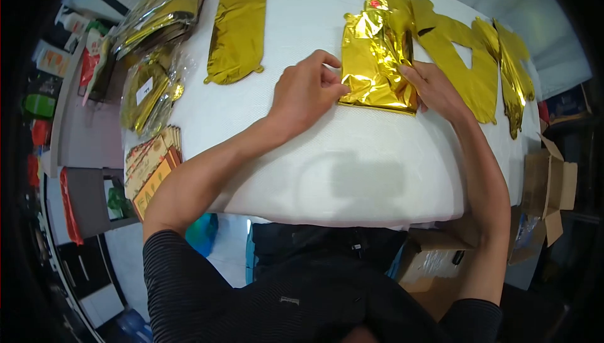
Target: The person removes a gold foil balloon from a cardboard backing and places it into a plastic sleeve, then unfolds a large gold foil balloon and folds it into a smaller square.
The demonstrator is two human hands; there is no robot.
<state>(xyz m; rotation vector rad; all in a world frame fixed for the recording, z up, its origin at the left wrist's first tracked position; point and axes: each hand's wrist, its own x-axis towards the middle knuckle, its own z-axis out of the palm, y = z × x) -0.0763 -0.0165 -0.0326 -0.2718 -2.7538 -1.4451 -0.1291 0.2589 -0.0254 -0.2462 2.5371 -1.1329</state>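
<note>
A shiny gold foil balloon (377,60), flat and folded into a rough rectangle, lies on the white-covered table in front of me. My right hand (435,88) grips its right edge, thumb on top and fingers partly hidden beneath. At the lower left edge of the foil is my left hand (307,91), its fingers curled and its thumb pinching at the edge. A small red mark shows near the top of the foil. Just right of it lies a flat gold letter balloon (450,47) with a triangular opening.
Another flat gold balloon (240,35) lies to the left, and a narrow crumpled one (513,79) at the far right. Clear bags of gold foil (151,91) and printed cards (154,167) line the table's left side. Open cardboard boxes (547,179) stand at the right.
</note>
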